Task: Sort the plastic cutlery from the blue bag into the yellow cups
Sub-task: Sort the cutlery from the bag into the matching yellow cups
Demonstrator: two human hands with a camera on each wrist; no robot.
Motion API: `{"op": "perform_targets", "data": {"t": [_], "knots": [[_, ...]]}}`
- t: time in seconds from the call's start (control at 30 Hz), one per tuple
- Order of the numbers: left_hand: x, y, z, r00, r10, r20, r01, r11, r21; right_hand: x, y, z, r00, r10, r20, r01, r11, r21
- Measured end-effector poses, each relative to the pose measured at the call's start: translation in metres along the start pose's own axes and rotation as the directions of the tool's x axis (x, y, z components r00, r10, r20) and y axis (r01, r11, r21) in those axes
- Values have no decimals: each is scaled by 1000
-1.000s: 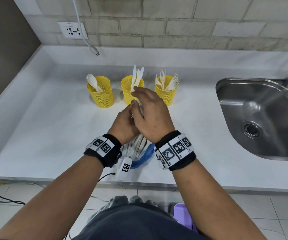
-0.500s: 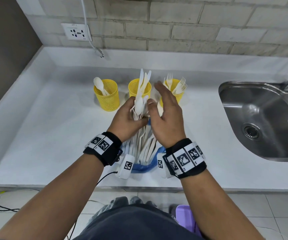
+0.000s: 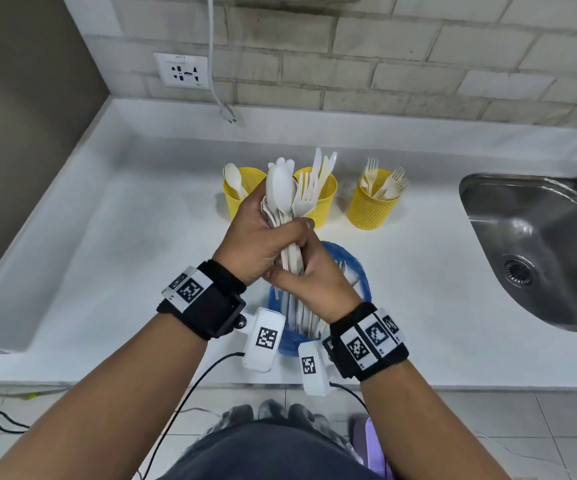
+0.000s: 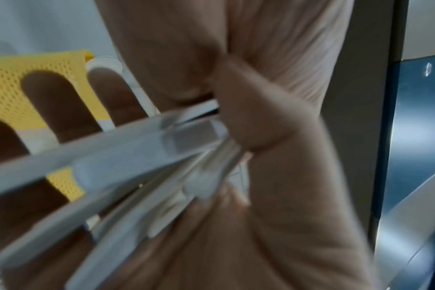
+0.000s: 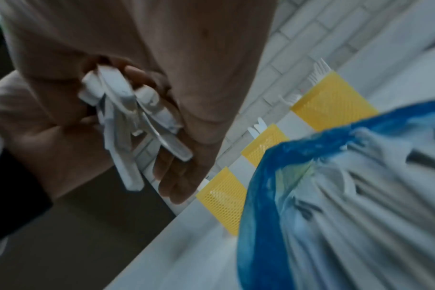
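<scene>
A bundle of white plastic cutlery [image 3: 285,216] is held upright above the blue bag [image 3: 358,271], near the front edge of the counter [image 3: 114,244]. The left hand [image 3: 259,244] is wrapped around the middle of the bundle, fingers curled over the handles. The right hand [image 3: 309,289] is closed on the lower ends of the same handles, just below the left hand and touching it. Spoon bowls and fork tines stick out above the left hand.

In the left wrist view the handles [image 4: 127,176] are seen fanned across the palm; the view is blurred. In the right wrist view the handle ends [image 5: 127,121] are seen bunched between both hands.

The blue bag lies open on the counter under the hands, with more white cutlery [image 5: 360,215] inside it.

Three yellow cups are lined up behind the hands, toward the back edge of the counter: left cup [image 3: 242,192] with a spoon, middle cup [image 3: 325,199] with knives, right cup [image 3: 372,206] with forks. The cups stand apart from each other.

A steel sink [image 3: 540,251] is set into the counter at the right edge. A wall socket [image 3: 181,69] and a hanging white cable [image 3: 216,81] are seen above the back edge.
</scene>
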State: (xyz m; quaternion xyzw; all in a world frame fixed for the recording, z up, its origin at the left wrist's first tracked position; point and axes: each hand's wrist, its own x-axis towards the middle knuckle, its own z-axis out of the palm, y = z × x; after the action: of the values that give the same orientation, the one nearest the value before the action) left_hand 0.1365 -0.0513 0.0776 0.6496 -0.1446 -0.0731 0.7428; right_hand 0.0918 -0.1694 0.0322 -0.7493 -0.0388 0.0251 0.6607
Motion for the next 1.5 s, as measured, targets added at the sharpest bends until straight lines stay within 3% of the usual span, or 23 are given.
{"op": "perform_targets", "data": {"t": [0.07,0.13,0.2,0.5,0.7,0.77,0.9,1.07,1.27,1.3,1.37,1.43,1.5], "knots": [[-2,4,-7,1000,1,5,-1,1000,-22,2,-3,10,999,43,-8,-42,993,107],[-4,4,-14,1000,11,23,-12,1000,11,3,-5,16,994,88,66,-98,980,173],[-6,4,-22,999,25,46,-28,997,67,4,-8,23,989,98,108,-110,988,111],[-13,12,-54,995,10,102,-29,981,191,8,0,52,994,31,-109,-43,993,-113],[-15,42,-73,988,140,63,-144,989,48,12,11,61,977,-65,-202,6,960,-278],[-14,56,-77,985,152,77,-165,967,193,11,11,61,976,-114,-187,35,924,-382],[-14,63,-74,987,26,157,-119,777,618,9,7,62,972,-160,-172,63,884,-464],[-21,63,-61,983,-7,184,-125,710,693,4,-1,57,970,-185,-157,91,876,-474],[-22,68,-46,953,-166,252,-68,695,716,0,1,44,973,-182,-140,101,888,-448],[-19,68,-45,944,-207,256,-34,713,701,0,2,42,975,-177,-134,101,890,-445],[-13,68,-40,922,-267,282,83,846,527,-2,1,33,983,-147,-109,90,907,-411],[-1,66,-37,945,-218,244,157,957,246,-3,-1,22,985,-135,-104,87,923,-376],[7,66,-37,980,-162,115,161,987,24,-2,-4,9,987,-90,-135,48,957,-285]]}}
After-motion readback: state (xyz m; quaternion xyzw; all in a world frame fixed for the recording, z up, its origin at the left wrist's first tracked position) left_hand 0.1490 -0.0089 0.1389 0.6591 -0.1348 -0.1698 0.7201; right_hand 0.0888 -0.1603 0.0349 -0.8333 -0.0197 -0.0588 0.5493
